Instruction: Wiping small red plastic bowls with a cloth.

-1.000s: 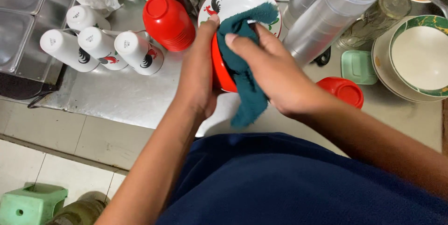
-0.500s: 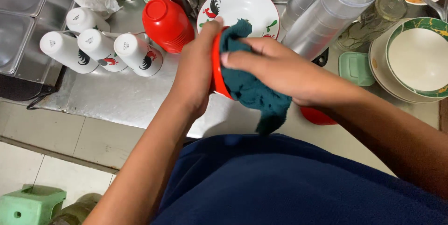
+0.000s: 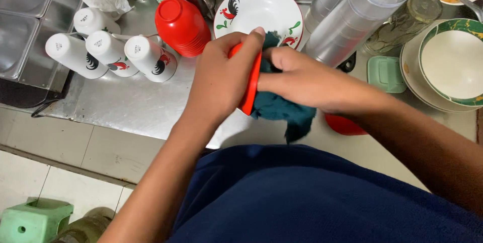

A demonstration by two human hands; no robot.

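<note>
Red cup (image 3: 250,84) sits edge-on between both hands, held above the front edge of the steel counter (image 3: 126,107). I see my left hand (image 3: 221,79) wrapped over the cup's outer side, fingers curled tight around the rim, thumb side hidden. My right hand (image 3: 307,79) is closed on a dark teal cloth (image 3: 282,109), pressing it into the cup's open side; the cloth's loose end hangs below the hand.

Room around the grip: tight at the far side. A white plate with rooster print (image 3: 261,9) lies directly behind the cup, partly covered by my fingers. An upturned red cup (image 3: 181,26) stands just left of that plate. Three white mugs (image 3: 110,54) lie tipped further left, well apart from the hands. A stack of clear tumblers (image 3: 352,16) leans close to my right hand. A small green lid (image 3: 386,74) and a green-rimmed bowl (image 3: 455,61) lie to the right. Another red piece (image 3: 344,124) shows under my right forearm; I cannot tell what it is.

Near side: open, only the counter edge and my dark blue shirt (image 3: 312,197).
</note>
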